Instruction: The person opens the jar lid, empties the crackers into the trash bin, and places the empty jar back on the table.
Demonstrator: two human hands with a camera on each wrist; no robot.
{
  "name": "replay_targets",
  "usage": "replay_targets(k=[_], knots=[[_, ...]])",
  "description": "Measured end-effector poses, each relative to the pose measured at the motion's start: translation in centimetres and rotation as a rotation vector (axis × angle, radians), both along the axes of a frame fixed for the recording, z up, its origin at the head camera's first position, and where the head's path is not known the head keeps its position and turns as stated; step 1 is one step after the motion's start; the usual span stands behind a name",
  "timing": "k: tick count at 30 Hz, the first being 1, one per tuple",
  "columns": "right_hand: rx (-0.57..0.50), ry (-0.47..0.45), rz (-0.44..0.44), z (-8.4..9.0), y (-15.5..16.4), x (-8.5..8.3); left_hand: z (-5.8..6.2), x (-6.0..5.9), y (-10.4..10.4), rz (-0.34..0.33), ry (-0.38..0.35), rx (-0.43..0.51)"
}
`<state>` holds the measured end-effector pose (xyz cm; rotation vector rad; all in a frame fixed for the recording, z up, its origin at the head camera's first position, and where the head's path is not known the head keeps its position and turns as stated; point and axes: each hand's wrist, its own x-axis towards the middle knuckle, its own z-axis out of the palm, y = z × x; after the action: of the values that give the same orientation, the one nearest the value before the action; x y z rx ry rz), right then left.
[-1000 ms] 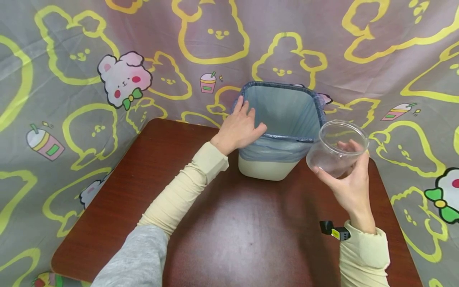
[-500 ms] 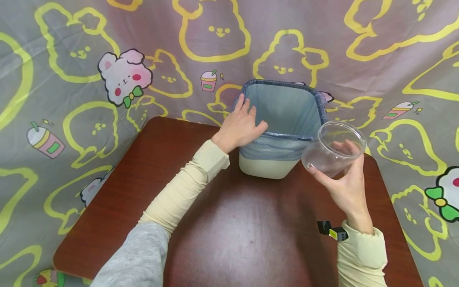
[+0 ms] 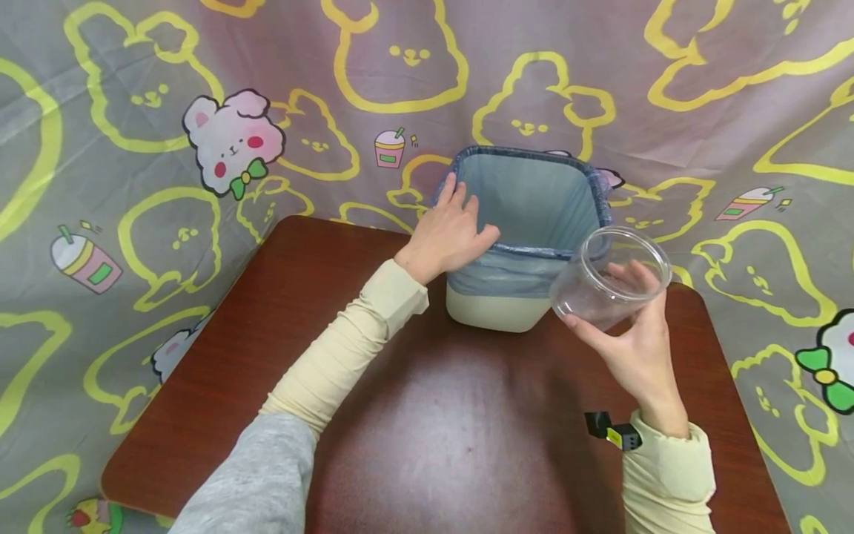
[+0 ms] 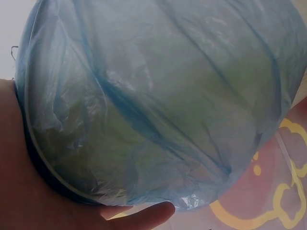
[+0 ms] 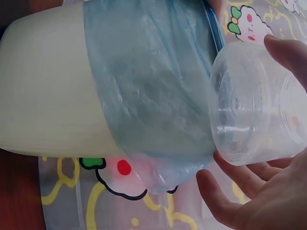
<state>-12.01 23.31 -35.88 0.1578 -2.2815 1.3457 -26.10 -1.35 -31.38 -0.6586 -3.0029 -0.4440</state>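
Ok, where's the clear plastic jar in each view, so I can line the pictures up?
Head: clear jar right of centre, held in the right hand, beside the bin's near right corner.
Left wrist: not in it; only the blue bin liner and the left hand.
Right wrist: jar at right edge, over the fingers.
Shared landmark: the blue liner.

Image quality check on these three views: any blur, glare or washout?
Head view: sharp, soft sheen on the table. Left wrist: too close, bin liner fills the frame, soft, upper left corner washed out. Right wrist: clear cup and right hand slightly soft.
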Motion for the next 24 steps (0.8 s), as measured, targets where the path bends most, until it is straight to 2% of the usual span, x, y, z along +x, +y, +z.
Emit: replay_targets(k=[24], knots=[[0.059,0.045,0.073,0.1,-1.8,0.4,0.0,0.1,0.0,0.011,0.013,0.004]])
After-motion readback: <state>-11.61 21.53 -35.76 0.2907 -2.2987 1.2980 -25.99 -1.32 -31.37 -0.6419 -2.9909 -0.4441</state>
